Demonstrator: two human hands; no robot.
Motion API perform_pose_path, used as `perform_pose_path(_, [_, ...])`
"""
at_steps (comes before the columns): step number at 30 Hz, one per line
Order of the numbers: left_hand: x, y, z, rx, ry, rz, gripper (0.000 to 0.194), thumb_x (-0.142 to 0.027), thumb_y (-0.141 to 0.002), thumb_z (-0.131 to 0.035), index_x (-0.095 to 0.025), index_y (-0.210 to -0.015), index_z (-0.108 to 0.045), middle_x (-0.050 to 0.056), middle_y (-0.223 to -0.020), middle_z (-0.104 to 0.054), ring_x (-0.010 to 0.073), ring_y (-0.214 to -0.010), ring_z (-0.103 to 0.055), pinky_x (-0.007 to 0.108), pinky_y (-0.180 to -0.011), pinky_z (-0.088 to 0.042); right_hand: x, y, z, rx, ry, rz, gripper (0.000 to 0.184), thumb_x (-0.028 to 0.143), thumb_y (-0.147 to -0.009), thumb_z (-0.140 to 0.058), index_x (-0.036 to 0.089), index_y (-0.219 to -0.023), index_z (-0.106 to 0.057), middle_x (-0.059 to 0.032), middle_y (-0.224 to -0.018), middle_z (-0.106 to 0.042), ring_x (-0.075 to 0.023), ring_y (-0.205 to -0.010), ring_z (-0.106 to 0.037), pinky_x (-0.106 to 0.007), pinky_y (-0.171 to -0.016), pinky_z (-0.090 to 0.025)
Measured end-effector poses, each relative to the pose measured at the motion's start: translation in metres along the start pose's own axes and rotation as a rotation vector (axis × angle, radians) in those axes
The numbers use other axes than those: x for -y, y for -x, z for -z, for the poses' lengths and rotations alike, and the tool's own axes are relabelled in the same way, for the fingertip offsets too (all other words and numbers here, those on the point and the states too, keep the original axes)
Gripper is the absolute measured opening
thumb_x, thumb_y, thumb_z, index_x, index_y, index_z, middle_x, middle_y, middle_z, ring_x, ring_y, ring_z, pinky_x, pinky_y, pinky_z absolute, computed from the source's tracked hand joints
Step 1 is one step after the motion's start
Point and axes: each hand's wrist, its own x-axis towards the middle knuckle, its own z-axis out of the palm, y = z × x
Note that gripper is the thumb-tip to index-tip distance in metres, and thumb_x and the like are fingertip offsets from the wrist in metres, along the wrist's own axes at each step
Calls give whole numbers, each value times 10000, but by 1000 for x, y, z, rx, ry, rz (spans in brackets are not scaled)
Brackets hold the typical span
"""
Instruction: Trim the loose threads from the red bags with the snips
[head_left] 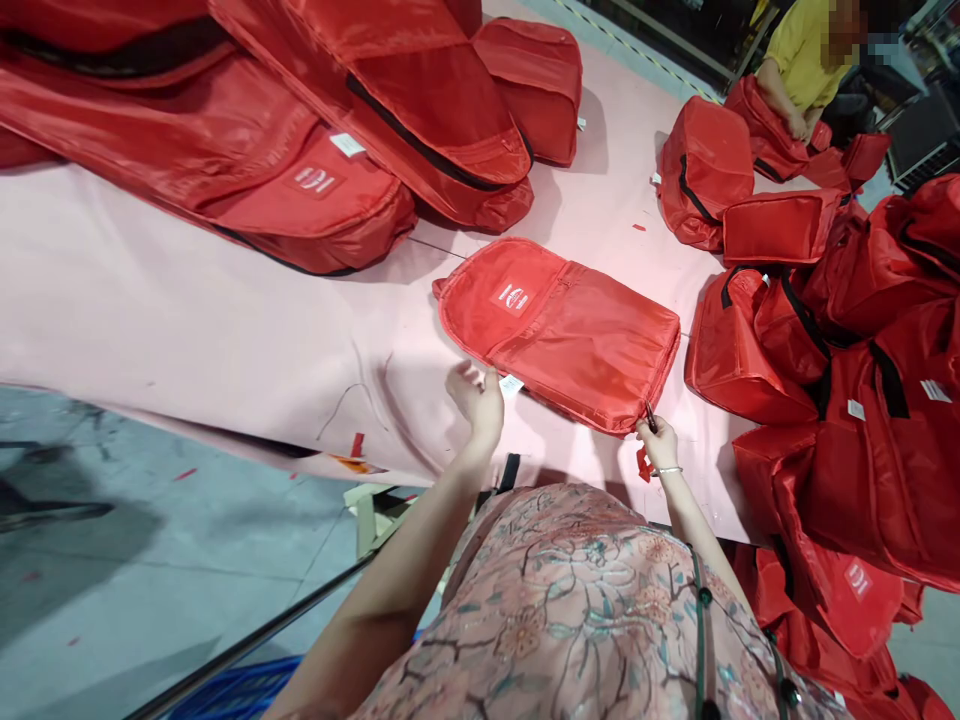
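A red backpack (592,335) with a white printed logo patch lies flat on the pink-covered table (225,330) in front of me. My left hand (478,400) is at its near edge beside a small white tag (511,386), fingers apart and loosely curled, holding nothing. At the bag's lower right corner, my right hand (657,442) grips small dark snips (650,412), their tips against the seam. Most of the snips is hidden by the fingers. A red fabric scrap (643,464) sits just beside that hand.
Large red bags (300,170) are piled at the back left. More red bags (765,340) crowd the right side and hang past the table edge. A person in a yellow top (799,55) handles bags at the far right. A blue basket (236,690) stands below left.
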Motion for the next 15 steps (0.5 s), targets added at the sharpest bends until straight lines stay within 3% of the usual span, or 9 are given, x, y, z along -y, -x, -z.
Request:
perform_pose_path(2, [-9,-22,-4,67,-169,-238,327,-276,-766,-510,-166,-1074,-507,101,-1119,-532,203,-1033,-510,327,-895,-406,-4,-3,0,3,21,15,230,401,-667,-520,175,-621,-524,31,-545,-520,-103,-503,-430,-209,-490,-351])
perform_pose_path(5, [-19,-44,-11,441,-386,-423,196,-212,-767,-494,-157,-929,-591,106,-961,-601,243,-986,-535,371,-931,-369,-14,-6,12,66,14,35,200,365,-636,-537,169,-594,-524,40,-531,-488,-91,-501,-401,-202,-493,-333])
perform_pose_path(7, [-21,-41,-14,622,-525,-483,154,-212,-759,-511,-156,-859,-615,119,-901,-603,264,-943,-552,380,-917,-370,-22,-9,29,145,4,41,200,362,-617,-556,165,-589,-536,40,-533,-487,-91,-505,-406,-205,-505,-338])
perform_pose_path(9, [-19,-21,-14,725,-643,-511,179,-256,-776,-502,-151,-852,-626,130,-885,-589,267,-874,-573,372,-861,-399,-31,-11,55,165,34,43,194,360,-606,-567,167,-592,-554,38,-531,-497,-98,-511,-420,-212,-517,-345])
perform_pose_path(11, [-14,9,-13,808,-701,-507,229,-294,-793,-476,-152,-884,-632,126,-883,-581,247,-797,-586,350,-797,-425,-38,-14,85,62,150,39,170,344,-604,-572,177,-576,-557,42,-502,-487,-105,-503,-419,-217,-516,-333])
perform_pose_path(15, [-8,59,-9,1150,-511,-363,132,-288,-739,-537,-218,-737,-649,58,-710,-597,209,-702,-576,298,-754,-438,-38,-13,130,-393,424,42,169,328,-653,-575,187,-570,-531,24,-507,-473,-126,-524,-426,-239,-552,-332])
